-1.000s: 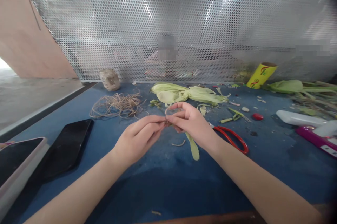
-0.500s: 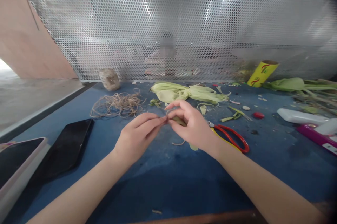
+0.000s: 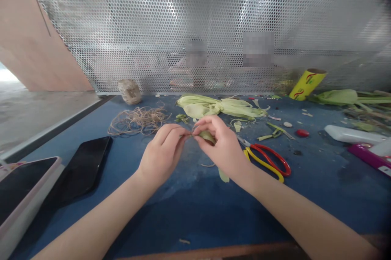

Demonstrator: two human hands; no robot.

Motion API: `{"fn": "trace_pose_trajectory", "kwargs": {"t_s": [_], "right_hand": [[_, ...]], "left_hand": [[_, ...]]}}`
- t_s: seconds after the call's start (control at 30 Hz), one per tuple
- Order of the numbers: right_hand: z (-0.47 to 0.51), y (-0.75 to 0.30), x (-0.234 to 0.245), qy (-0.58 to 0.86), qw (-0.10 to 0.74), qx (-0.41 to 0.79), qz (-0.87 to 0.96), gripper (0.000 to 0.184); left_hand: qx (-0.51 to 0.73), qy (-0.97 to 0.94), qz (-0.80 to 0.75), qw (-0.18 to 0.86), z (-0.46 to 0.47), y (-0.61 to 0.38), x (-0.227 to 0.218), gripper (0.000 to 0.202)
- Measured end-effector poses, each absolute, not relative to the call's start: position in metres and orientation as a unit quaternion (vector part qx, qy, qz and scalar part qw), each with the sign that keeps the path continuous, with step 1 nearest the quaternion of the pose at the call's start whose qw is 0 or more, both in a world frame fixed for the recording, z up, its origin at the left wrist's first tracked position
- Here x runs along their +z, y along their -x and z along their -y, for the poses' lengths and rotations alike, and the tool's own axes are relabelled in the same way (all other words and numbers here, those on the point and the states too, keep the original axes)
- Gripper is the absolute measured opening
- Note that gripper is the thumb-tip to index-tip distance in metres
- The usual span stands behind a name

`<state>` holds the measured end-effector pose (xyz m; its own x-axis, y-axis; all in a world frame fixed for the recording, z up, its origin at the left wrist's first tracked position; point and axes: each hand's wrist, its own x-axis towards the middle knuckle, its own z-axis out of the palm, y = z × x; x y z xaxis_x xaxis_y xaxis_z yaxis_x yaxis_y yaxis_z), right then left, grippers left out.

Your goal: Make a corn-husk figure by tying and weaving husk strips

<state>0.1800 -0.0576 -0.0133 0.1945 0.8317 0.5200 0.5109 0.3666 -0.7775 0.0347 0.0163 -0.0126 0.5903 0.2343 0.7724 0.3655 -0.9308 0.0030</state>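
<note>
My right hand is curled around a pale green strip of corn husk, whose lower end shows below the palm. Fingertips of my left hand are pinched together against its narrow tip, touching my right fingertips. Whether a thread is also pinched there is too small to tell. Just below the hands lies a short bit of twine. Beyond them rests a tied bundle of corn husks. Scissors with one red and one yellow handle lie beside my right wrist.
Tangled twine and a rough pale lump are at the back left. A black phone and a pink-cased phone lie left. Rightward are a yellow tube, a white-and-purple tool and husk scraps. A perforated metal screen stands behind.
The whole view has shifted slightly, so things sit a little further right. My left fingers have drawn in tighter at the husk's tip. More of the scissors' yellow handle shows.
</note>
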Motion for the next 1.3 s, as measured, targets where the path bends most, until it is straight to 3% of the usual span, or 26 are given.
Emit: {"fn": "trace_pose_trajectory", "kwargs": {"t_s": [0.13,0.37,0.57,0.97,1.17,1.3], "right_hand": [[0.055,-0.181,-0.015,0.546,0.561,0.124,0.61,0.018],[0.052,-0.187,-0.017,0.548,0.534,0.082,0.639,0.012],[0.055,-0.187,-0.015,0.518,0.487,0.01,0.703,0.007],[0.059,-0.186,-0.017,0.489,0.511,-0.063,0.704,0.01],[0.062,-0.184,-0.019,0.49,0.501,-0.099,0.706,0.011],[0.063,-0.185,-0.021,0.5,0.457,-0.034,0.735,0.014]], "left_hand": [[-0.428,0.887,0.171,0.026,-0.014,-0.034,-0.01,0.009],[-0.334,0.827,0.279,-0.355,-0.011,-0.039,-0.004,0.013],[-0.337,0.69,0.316,-0.557,-0.013,-0.041,-0.006,0.02],[-0.368,0.698,0.335,-0.514,-0.011,-0.041,-0.004,0.022],[-0.358,0.674,0.337,-0.552,-0.011,-0.043,-0.006,0.026],[-0.349,0.617,0.352,-0.611,-0.017,-0.043,-0.007,0.029]]}}
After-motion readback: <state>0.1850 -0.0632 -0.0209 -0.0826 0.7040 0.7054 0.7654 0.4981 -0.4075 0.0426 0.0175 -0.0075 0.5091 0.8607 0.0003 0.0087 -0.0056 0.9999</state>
